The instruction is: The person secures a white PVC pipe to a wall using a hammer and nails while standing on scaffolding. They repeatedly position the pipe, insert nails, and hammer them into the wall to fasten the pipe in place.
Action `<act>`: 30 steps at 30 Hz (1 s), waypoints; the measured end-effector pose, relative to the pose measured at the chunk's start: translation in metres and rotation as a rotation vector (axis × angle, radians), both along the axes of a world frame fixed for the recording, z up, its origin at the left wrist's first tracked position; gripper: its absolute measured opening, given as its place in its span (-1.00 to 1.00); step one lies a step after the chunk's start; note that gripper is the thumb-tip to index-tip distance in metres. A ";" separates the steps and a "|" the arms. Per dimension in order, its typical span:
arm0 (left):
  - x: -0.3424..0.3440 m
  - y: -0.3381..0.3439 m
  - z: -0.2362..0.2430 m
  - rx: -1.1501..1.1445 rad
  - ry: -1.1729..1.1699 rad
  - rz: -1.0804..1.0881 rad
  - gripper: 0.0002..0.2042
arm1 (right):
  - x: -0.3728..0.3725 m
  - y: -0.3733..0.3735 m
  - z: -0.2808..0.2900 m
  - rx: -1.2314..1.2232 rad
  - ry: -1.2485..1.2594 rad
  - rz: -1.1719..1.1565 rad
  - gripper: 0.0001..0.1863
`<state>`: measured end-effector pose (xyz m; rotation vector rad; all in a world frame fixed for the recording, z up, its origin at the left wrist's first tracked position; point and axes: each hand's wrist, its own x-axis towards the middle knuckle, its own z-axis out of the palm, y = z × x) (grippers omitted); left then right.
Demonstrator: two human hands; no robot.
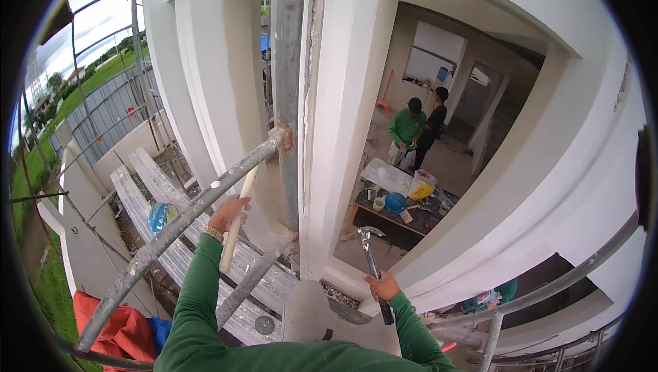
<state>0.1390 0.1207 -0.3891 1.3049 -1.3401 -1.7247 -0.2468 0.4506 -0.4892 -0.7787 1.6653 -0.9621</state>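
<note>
My left hand [229, 213] grips a long, pale stick [239, 224] held upright and slightly tilted, just behind a sloping steel scaffold pipe [181, 221]. A watch sits on that wrist. My right hand [380, 284] is closed round the dark handle of a claw hammer [370, 252], its metal head up. A vertical rusty steel post [291, 70] stands between my hands against the white wall edge [322, 118], and a lower pipe [250, 283] slants beneath the stick.
Metal planks [140, 200] with a blue bucket [162, 217] lie below left, near red cloth [110, 331]. Through the opening, two people [408, 128] stand behind a cluttered table [363, 214]. Another person [504, 293] is low right, beyond a railing [586, 269]. A fence [103, 128] runs outside.
</note>
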 end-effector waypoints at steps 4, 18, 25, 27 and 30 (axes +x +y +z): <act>0.032 0.040 -0.072 0.216 0.171 0.122 -0.74 | -0.013 0.061 -0.059 0.231 -0.018 -0.018 -0.57; 0.040 0.086 -0.088 0.046 -0.275 0.087 -0.50 | -0.008 0.115 -0.108 0.851 -0.032 0.071 -0.55; 0.050 0.089 -0.090 -0.144 -0.449 0.154 -0.43 | 0.011 0.078 -0.110 0.860 0.132 0.202 -0.52; 0.046 0.091 -0.087 -0.172 -0.478 0.179 -0.42 | 0.015 0.072 -0.107 0.888 0.163 0.215 -0.50; 0.044 0.089 -0.078 -0.163 -0.433 0.169 -0.46 | 0.023 0.066 -0.108 0.919 0.161 0.261 -0.48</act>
